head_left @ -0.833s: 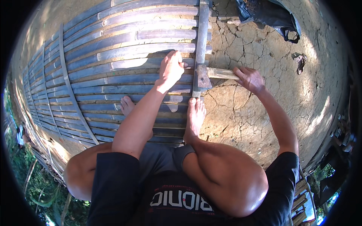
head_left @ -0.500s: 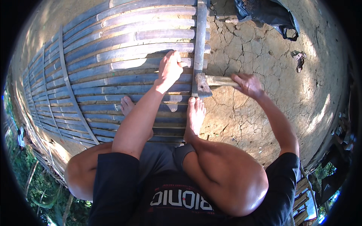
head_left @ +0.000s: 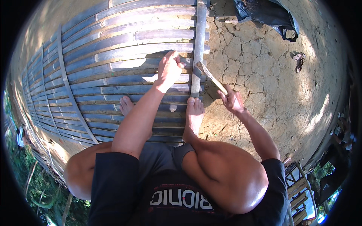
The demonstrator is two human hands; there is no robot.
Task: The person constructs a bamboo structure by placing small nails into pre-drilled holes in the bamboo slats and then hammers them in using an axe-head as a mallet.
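Observation:
A hatchet (head_left: pixel 210 77) with a pale wooden handle is in my right hand (head_left: pixel 232 100), fingers closed around the handle's lower end. Its metal head, seen nearly edge-on, is over or against the bamboo crosspiece (head_left: pixel 199 41). My left hand (head_left: pixel 169 69) is curled closed over the dark bamboo slats (head_left: pixel 151 62), just left of that crosspiece. What its fingers grip, if anything, is hidden. The slats run crosswise beneath the strip, their cut ends poking out on the right.
My right foot (head_left: pixel 194 115) is at the crosspiece's near end; my left foot (head_left: pixel 127 105) rests on the slats. Cracked dry earth (head_left: pixel 249 49) spreads to the right. A black plastic sheet (head_left: pixel 267 17) lies at the far right, with a crumpled brown scrap (head_left: pixel 299 62) nearer.
My right hand has moved left and nearer to me, turning the hatchet from broadside to nearly edge-on, its head now farther up the crosspiece. My left hand has barely moved.

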